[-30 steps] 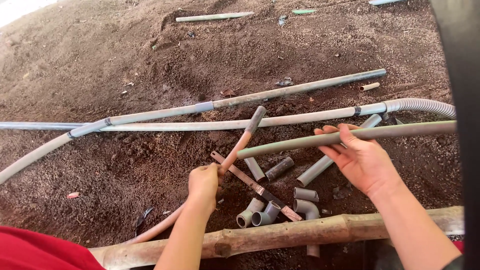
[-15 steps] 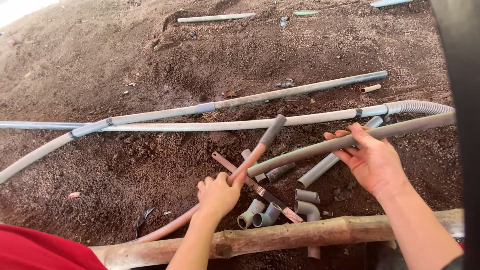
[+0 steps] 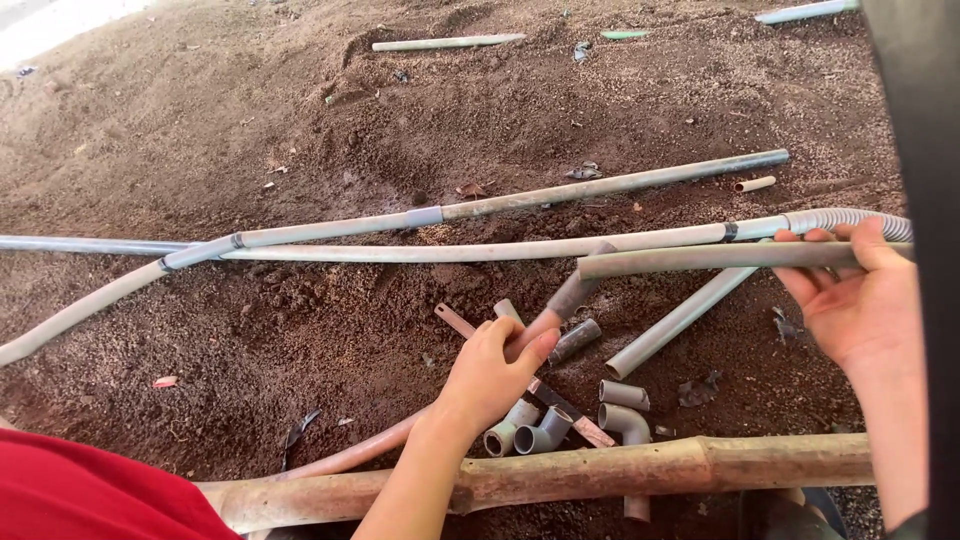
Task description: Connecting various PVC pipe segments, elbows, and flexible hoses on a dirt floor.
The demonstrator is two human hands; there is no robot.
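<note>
Our left hand (image 3: 490, 375) is wrapped tight around the reddish-brown pipe (image 3: 430, 425), fingers closed on it just below its grey socket end (image 3: 580, 290), and that tip is tilted up and to the right. Over on the other side, our right hand (image 3: 855, 300) has the grey pipe (image 3: 700, 260) gripped near the edge of view, thumb on top, fingers curled under, holding it level above the soil (image 3: 250, 120). The socket end sits right at the grey pipe's open end, the two nearly touching; we cannot tell if they meet. Beneath them lie loose grey elbow fittings (image 3: 545, 425) and short pipe offcuts (image 3: 625, 395) on the dirt, just beyond the bamboo pole (image 3: 650, 465) lying across the foreground. Farther out, long joined pipes (image 3: 430, 215) run across the ground.
</note>
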